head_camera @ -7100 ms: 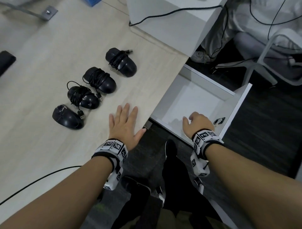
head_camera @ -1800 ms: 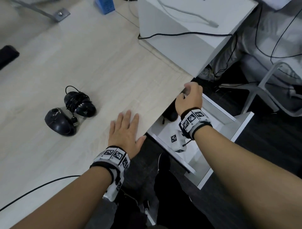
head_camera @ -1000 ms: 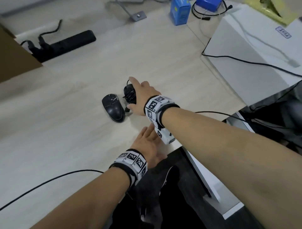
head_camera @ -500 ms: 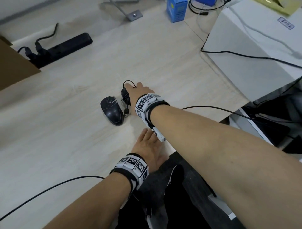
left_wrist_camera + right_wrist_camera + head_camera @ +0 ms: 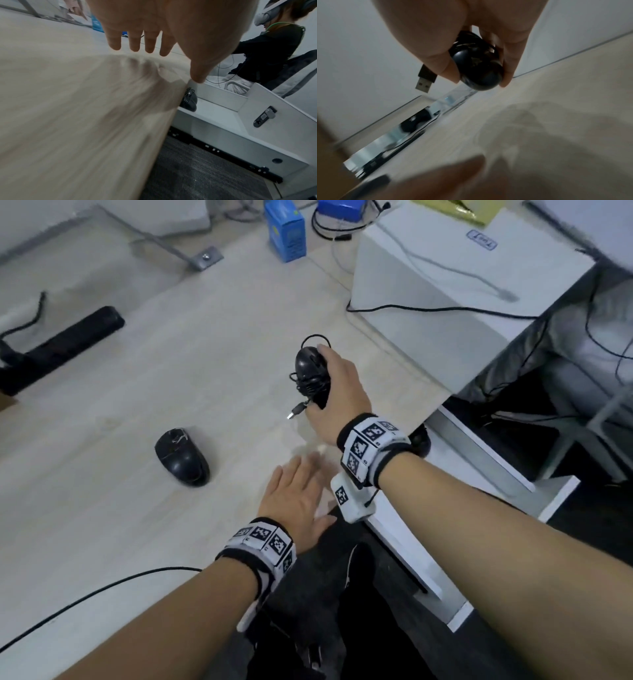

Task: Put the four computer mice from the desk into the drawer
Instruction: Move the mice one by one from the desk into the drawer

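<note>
My right hand (image 5: 337, 392) grips a black mouse (image 5: 311, 371) with its cable wound round it, lifted above the desk; its USB plug (image 5: 295, 411) dangles below. In the right wrist view thumb and fingers (image 5: 508, 70) clamp the mouse (image 5: 479, 73) from both sides. A second black mouse (image 5: 181, 457) lies alone on the desk to the left. My left hand (image 5: 298, 498) rests flat and open at the desk's front edge. The white drawer (image 5: 493, 474) stands open on the right; another mouse (image 5: 188, 100) lies inside, under the desk edge.
A white box (image 5: 455, 278) with a black cable across it stands at the back right. A blue carton (image 5: 286, 231) and a black power strip (image 5: 61, 344) lie farther back. A black cable (image 5: 102, 594) crosses the near desk. Another person (image 5: 269, 51) sits beyond the drawer.
My right hand closed round the cable-wrapped mouse and lifted it off the desk, moving right. The other mouse stays put. My left hand has not moved.
</note>
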